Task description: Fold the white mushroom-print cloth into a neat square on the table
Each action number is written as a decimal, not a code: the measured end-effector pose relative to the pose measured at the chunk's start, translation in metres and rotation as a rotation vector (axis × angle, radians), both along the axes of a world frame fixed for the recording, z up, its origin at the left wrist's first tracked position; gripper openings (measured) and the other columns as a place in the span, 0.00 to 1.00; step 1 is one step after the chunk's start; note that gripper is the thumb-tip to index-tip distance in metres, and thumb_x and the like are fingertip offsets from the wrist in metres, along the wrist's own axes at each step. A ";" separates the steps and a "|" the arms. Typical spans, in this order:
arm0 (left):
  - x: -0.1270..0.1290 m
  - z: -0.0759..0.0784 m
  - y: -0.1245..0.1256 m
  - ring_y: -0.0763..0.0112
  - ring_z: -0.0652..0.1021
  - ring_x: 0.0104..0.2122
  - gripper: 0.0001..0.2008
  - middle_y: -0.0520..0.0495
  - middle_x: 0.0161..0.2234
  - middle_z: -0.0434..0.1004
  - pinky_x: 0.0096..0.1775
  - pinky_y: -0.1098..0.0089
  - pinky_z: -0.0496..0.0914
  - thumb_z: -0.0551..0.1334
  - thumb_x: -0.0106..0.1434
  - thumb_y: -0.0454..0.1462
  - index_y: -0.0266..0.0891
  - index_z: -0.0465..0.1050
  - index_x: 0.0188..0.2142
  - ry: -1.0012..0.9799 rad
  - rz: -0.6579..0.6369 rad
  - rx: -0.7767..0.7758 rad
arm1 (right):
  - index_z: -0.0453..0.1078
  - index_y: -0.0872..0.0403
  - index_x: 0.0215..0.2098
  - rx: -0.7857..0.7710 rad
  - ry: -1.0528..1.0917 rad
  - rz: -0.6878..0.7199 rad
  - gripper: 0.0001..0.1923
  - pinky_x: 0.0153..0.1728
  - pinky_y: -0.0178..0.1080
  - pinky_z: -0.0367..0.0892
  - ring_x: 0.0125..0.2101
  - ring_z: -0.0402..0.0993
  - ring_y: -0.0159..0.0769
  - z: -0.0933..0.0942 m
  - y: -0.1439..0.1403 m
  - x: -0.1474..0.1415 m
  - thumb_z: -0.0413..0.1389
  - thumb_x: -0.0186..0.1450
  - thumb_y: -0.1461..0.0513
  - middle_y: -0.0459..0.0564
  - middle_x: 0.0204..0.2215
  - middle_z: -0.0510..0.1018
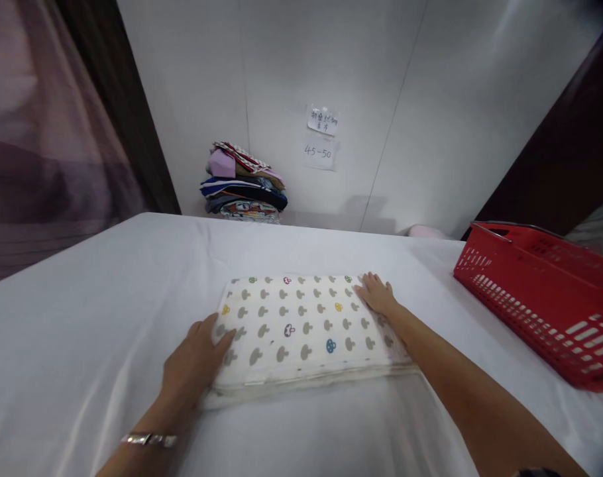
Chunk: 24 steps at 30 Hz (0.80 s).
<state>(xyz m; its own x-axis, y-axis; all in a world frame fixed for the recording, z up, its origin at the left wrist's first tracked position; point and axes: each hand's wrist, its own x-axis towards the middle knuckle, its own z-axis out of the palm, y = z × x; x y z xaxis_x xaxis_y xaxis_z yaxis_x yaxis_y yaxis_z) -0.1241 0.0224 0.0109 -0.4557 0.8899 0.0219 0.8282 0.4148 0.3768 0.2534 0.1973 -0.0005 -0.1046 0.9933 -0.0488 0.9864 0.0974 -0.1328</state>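
A white cloth (294, 321) printed with grey mushrooms and a few coloured ones lies folded into a flat rectangle in front of me. Several layers show along its near edge. At its left edge is my left hand (193, 356), thumb resting on the top and the other fingers along the side, apart from the thumb. My right hand (380, 295) lies flat on the far right corner, fingers stretched out. The right forearm passes over the cloth's right side and hides part of it.
A white sheet (107, 298) covers the table. To the right stands a red plastic basket (535, 298) with a metal handle. Folded clothes (244, 185) are piled at the back by the wall, where paper notes (321, 136) hang. A curtain (57, 132) hangs at left.
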 end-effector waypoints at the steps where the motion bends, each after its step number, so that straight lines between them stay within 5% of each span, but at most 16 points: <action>1: 0.001 0.001 0.000 0.53 0.73 0.47 0.30 0.40 0.55 0.65 0.40 0.59 0.70 0.48 0.61 0.53 0.41 0.60 0.58 0.002 -0.001 -0.012 | 0.46 0.57 0.65 0.028 -0.013 0.004 0.34 0.60 0.55 0.37 0.65 0.37 0.44 0.000 -0.001 -0.002 0.36 0.68 0.47 0.56 0.66 0.45; 9: 0.006 0.002 -0.005 0.58 0.73 0.47 0.27 0.42 0.53 0.66 0.41 0.63 0.68 0.48 0.63 0.50 0.40 0.58 0.58 0.032 -0.026 -0.020 | 0.48 0.60 0.65 0.081 -0.071 0.048 0.35 0.60 0.55 0.40 0.64 0.40 0.47 -0.004 -0.011 -0.025 0.38 0.67 0.47 0.58 0.65 0.47; 17: 0.003 -0.006 -0.006 0.58 0.73 0.46 0.29 0.39 0.53 0.66 0.42 0.63 0.67 0.51 0.62 0.49 0.38 0.56 0.59 -0.002 0.002 0.040 | 0.45 0.56 0.66 0.022 0.013 0.472 0.38 0.62 0.51 0.31 0.66 0.33 0.42 -0.004 -0.054 -0.121 0.32 0.66 0.43 0.52 0.67 0.42; 24: -0.003 0.003 -0.008 0.58 0.75 0.45 0.32 0.39 0.46 0.73 0.44 0.64 0.67 0.52 0.61 0.53 0.36 0.58 0.58 -0.216 0.011 0.064 | 0.43 0.57 0.67 -0.114 0.062 0.452 0.38 0.62 0.51 0.31 0.66 0.31 0.43 0.005 -0.066 -0.128 0.33 0.66 0.44 0.53 0.67 0.40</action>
<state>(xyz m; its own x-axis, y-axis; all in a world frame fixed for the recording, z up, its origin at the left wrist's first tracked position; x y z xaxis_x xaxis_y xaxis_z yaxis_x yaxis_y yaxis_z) -0.1266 0.0144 0.0139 -0.4660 0.8845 -0.0207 0.7210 0.3932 0.5706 0.1253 0.1312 0.0045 -0.5314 0.8363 -0.1349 0.8385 0.4966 -0.2244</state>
